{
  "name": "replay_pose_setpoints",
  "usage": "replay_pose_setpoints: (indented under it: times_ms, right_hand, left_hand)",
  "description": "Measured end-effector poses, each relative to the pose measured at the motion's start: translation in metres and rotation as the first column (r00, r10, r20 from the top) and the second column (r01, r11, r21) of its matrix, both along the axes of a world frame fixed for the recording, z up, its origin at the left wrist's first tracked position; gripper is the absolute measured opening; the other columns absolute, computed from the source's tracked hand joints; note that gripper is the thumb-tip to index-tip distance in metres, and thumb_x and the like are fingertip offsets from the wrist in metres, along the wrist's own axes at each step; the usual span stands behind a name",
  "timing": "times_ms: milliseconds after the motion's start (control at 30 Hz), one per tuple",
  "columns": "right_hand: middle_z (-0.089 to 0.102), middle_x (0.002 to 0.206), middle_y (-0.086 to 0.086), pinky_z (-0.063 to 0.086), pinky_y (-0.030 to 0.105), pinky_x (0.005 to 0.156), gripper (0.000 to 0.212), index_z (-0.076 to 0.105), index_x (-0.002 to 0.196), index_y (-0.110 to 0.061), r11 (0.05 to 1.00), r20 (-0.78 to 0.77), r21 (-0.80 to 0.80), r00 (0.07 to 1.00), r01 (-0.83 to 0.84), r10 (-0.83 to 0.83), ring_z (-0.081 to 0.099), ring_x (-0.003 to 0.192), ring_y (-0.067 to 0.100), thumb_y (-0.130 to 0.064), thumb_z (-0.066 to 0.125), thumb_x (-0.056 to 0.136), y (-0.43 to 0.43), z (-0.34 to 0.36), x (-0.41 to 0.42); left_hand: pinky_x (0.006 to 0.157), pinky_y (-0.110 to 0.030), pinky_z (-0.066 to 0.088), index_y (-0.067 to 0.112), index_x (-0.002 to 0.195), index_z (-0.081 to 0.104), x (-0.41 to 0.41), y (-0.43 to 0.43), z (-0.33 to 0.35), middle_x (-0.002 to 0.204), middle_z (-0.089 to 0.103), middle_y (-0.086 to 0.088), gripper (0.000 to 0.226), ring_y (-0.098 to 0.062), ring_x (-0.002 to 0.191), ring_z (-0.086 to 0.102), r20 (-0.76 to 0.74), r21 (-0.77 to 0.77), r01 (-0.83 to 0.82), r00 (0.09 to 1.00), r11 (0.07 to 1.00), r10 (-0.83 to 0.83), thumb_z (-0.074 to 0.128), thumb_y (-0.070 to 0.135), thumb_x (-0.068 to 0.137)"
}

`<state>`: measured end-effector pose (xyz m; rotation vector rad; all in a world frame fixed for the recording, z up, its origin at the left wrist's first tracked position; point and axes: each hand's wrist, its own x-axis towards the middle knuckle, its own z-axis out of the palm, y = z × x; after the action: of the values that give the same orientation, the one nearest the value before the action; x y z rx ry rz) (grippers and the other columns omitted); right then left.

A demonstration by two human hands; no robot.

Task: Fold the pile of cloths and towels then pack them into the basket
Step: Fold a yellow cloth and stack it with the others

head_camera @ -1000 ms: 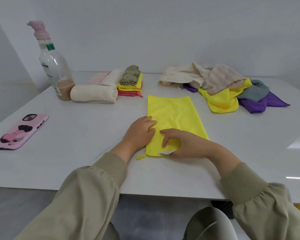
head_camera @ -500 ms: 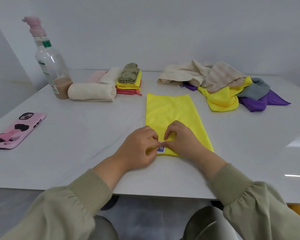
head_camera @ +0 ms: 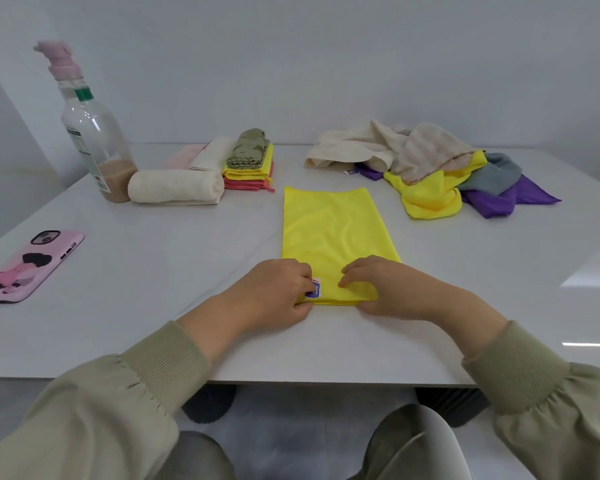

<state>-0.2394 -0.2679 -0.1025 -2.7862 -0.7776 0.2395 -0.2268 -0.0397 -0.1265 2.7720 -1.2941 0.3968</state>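
1. The left hand point(head_camera: 274, 292) pinches the near-left corner of the yellow cloth point(head_camera: 333, 230) beside its label point(head_camera: 316, 288). The right hand point(head_camera: 385, 289) grips the near-right edge. The corners look like the sensible hold.
2. The cloth lies flat on the table point(head_camera: 153, 271) as a long strip, probably light, limp and a little slippery.
3. At far right the unfolded pile point(head_camera: 430, 168) hides its lower layers, and no basket is in view.

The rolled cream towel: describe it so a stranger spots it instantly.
A clear bottle stands far left on the white table. The rolled cream towel lies right of it. Unlike the folded stack beside it, it is a thick crosswise roll.
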Motion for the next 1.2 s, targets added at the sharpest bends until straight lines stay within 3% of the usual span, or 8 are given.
replay_pose_setpoints:
  times_ms: [233,400,533,700,833,1000,1067,1200]
  right_hand:
    - [0.048,0.126,-0.002,0.040,0.028,0.077,0.046,0.045,0.131,-0.024,0.956,0.210,-0.294,0.977,0.029,0.035,0.044,0.117,0.018,-0.007,0.046,0.088,0.007,0.001,-0.003]
    - [0.055,0.104,0.001,0.037,0.030,0.068,0.017,0.055,0.102,-0.015,0.979,0.305,-0.143,0.947,0.148,-0.098,0.051,0.103,0.022,-0.020,0.050,0.087,0.015,-0.004,0.004]
    - [0.061,0.099,0.004,0.039,0.031,0.067,0.017,0.056,0.101,-0.014,0.969,0.270,0.018,0.932,0.246,-0.242,0.056,0.094,0.027,-0.015,0.049,0.085,0.014,-0.001,0.006]
    - [0.055,0.104,0.002,0.037,0.031,0.069,0.035,0.048,0.114,-0.015,0.975,0.380,-0.161,0.921,0.155,-0.084,0.053,0.098,0.025,0.001,0.042,0.083,-0.004,-0.006,0.004]
    - [0.066,0.092,0.004,0.045,0.031,0.073,0.026,0.066,0.102,-0.017,0.933,0.188,0.230,0.927,0.279,-0.323,0.060,0.088,0.025,-0.004,0.052,0.086,-0.028,-0.008,0.010]
    - [0.054,0.064,0.001,0.036,0.022,0.060,0.014,0.066,0.073,-0.004,0.778,-0.105,0.527,0.934,0.343,-0.341,0.042,0.059,0.009,-0.009,0.066,0.086,-0.041,0.002,0.011]
    - [0.045,0.064,0.003,0.035,0.023,0.062,0.023,0.057,0.070,-0.003,0.811,-0.211,0.469,0.936,0.349,-0.281,0.040,0.061,0.010,-0.015,0.066,0.088,-0.049,0.006,0.012]
    - [0.067,0.088,0.006,0.054,0.031,0.075,0.043,0.066,0.093,0.001,0.814,-0.584,0.498,0.809,0.299,0.061,0.065,0.083,0.017,-0.037,0.076,0.076,-0.063,0.013,0.010]
  left_hand:
    - [0.062,-0.030,0.027,0.014,0.080,0.058,-0.004,-0.023,0.024,0.081,0.044,0.001,0.033,-0.022,0.073,0.045,-0.023,0.330,-0.153,0.985,0.932,0.169,0.048,0.043,0.090]
    - [0.065,-0.029,0.033,0.015,0.082,0.055,-0.005,-0.034,0.024,0.090,0.057,-0.002,0.034,-0.024,0.084,0.053,-0.022,0.297,-0.220,0.971,0.929,0.237,0.049,0.048,0.090]
    - [0.064,-0.032,0.032,0.012,0.097,0.055,-0.008,-0.039,0.017,0.103,0.056,-0.005,0.015,-0.027,0.099,0.054,0.015,0.237,-0.310,0.949,0.921,0.315,0.048,0.023,0.089]
    - [0.071,-0.035,0.046,0.013,0.106,0.062,-0.001,-0.021,-0.003,0.107,0.058,-0.002,0.023,-0.024,0.104,0.053,-0.024,0.037,-0.259,0.965,0.965,0.260,0.047,0.012,0.089]
    - [0.081,-0.028,0.048,0.011,0.098,0.073,0.006,0.000,-0.014,0.101,0.067,0.002,0.020,-0.014,0.096,0.058,-0.231,-0.327,-0.193,0.966,0.925,0.119,0.060,0.021,0.086]
    - [0.063,-0.015,0.038,0.017,0.078,0.072,0.003,0.004,0.008,0.062,0.060,0.017,0.013,0.003,0.058,0.051,-0.631,-0.525,-0.504,0.771,0.686,0.084,0.071,0.006,0.083]
    - [0.065,-0.017,0.044,0.014,0.078,0.071,0.002,0.009,0.018,0.066,0.064,0.014,0.013,0.000,0.063,0.056,-0.762,-0.476,-0.521,0.646,0.709,-0.037,0.069,0.003,0.084]
    - [0.069,-0.020,0.055,0.016,0.080,0.076,-0.004,0.019,0.031,0.082,0.073,0.005,0.004,-0.008,0.076,0.068,-0.936,-0.350,-0.452,0.198,0.820,-0.291,0.077,0.012,0.077]
